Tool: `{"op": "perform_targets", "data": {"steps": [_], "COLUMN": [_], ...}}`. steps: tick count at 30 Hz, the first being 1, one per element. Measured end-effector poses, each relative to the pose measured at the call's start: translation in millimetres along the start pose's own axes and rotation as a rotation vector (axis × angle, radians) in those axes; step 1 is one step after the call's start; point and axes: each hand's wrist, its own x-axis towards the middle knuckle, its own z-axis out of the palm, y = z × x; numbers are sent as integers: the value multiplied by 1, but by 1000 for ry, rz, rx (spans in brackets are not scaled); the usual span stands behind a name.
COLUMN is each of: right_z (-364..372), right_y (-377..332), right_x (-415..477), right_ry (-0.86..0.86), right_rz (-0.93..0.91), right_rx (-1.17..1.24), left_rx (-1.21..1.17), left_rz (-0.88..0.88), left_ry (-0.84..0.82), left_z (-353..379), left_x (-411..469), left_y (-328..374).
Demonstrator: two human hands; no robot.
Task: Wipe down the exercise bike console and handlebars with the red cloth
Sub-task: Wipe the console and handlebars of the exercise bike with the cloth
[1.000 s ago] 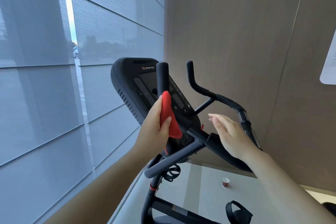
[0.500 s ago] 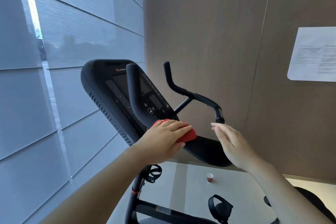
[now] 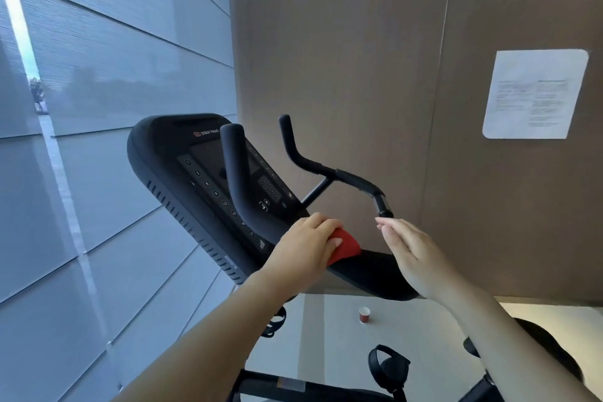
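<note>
The black exercise bike console (image 3: 169, 153) tilts toward me, its button panel facing right. A black upright handlebar (image 3: 235, 173) rises in front of it, and a second bent handlebar (image 3: 313, 166) runs to the right. My left hand (image 3: 303, 248) presses the red cloth (image 3: 346, 245) onto the padded bar at the base of the near handlebar, fingers curled over the cloth. My right hand (image 3: 411, 254) hovers just right of the cloth with straight fingers, holding nothing, its tips close to the end of the right grip (image 3: 381, 204).
A small red cup (image 3: 364, 314) stands on the pale floor below the bars. A strapped pedal (image 3: 388, 365) and the bike frame (image 3: 287, 385) lie underneath. Grey window blinds (image 3: 98, 108) fill the left, a brown wall with a paper notice (image 3: 535, 98) the right.
My left hand slid the cloth down from the upright handlebar to its base on the padded bar. The right hand stayed open beside it. The view shifted right.
</note>
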Motion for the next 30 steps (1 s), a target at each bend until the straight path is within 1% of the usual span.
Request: {"op": "perform_targets", "data": {"steps": [2, 5, 8, 10, 13, 17, 20, 22, 24, 26, 28, 30], "right_z": [-3, 4, 18, 30, 48, 55, 48, 39, 30, 27, 36, 54], "right_y": [-4, -11, -23, -34, -45, -44, -43, -40, -37, -41, -55, -70], "right_x": [0, 0, 0, 1, 3, 7, 10, 12, 13, 12, 13, 17], "right_ry": [28, 24, 15, -17, -73, 10, 89, 111, 43, -35, -31, -2], "right_rz": [8, 7, -26, -58, -80, -89, -149, -167, -114, -19, 48, 63], "right_rx": [-13, -15, -32, -68, -122, -128, -123, -140, -146, -121, -65, -109], "left_rx": [25, 105, 216, 268, 268, 307, 351, 380, 388, 386, 389, 378], "left_rz": [11, 62, 118, 137, 152, 188, 230, 258, 277, 294, 306, 307], "left_ry": [-27, -78, -64, -63, -60, 27, 78, 106, 151, 192, 236, 264], "left_z": [-2, -10, -23, -28, -34, -38, -36, -31, -28, -26, -25, -23], "left_x": [7, 2, -9, -12, -11, -5, -3, -4, -4, -4, -3, -4], "left_y": [3, -9, -30, -42, -50, -68, -84, -91, -94, -96, -96, -97]}}
